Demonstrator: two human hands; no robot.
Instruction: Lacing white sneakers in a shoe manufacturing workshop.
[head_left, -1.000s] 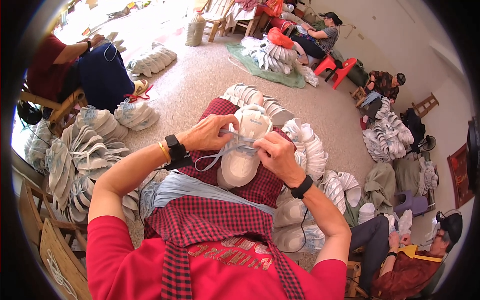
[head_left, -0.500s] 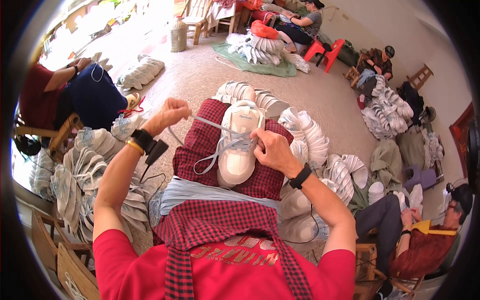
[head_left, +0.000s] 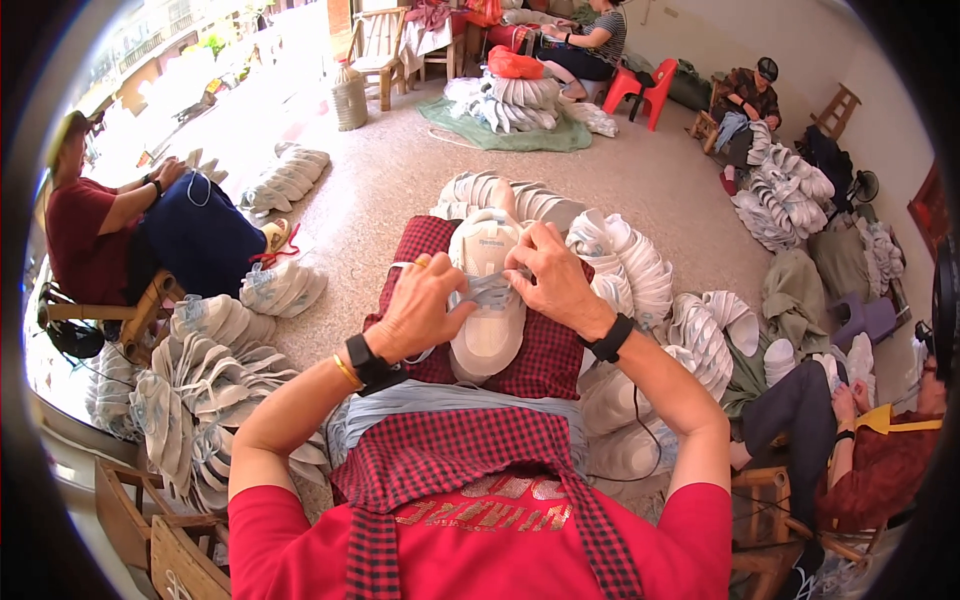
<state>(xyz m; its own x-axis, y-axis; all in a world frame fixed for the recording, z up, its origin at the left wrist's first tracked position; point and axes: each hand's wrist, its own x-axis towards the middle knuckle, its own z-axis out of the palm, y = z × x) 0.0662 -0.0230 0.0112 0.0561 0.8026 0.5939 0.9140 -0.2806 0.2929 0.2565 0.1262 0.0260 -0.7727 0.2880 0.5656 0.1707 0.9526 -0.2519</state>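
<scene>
Two hands meet over a white shoe [head_left: 487, 310] that lies on the person's lap, resting on a red checked cloth [head_left: 540, 350] with its toe pointing toward the body. The left hand [head_left: 420, 308] curls against the shoe's left side, fingers bent inward and pinching a pale grey lace [head_left: 490, 290] that crosses the shoe's upper. The right hand [head_left: 550, 280] sits on the other side, its fingers closed on the same lace near the middle of the shoe, so both hands grip the lace and touch the shoe. A black watch [head_left: 368, 362] and a thin gold bangle [head_left: 347, 372] ring the left wrist; a black band [head_left: 610, 338] rings the right wrist. Just beyond the shoe, rows of stacked white shoes [head_left: 630, 265] fan out on the floor [head_left: 400, 180], and more stacks [head_left: 200, 370] stand to the person's left, beside a wooden chair [head_left: 110, 315]. A seated person in a dark red shirt [head_left: 85, 240] works at far left, well apart. Other seated people [head_left: 745, 100] sit along the far wall and at the right edge, each near heaps of white shoes. Red plastic stools [head_left: 640, 90] stand at the back, near a green mat [head_left: 500, 130] with another pile on it.
</scene>
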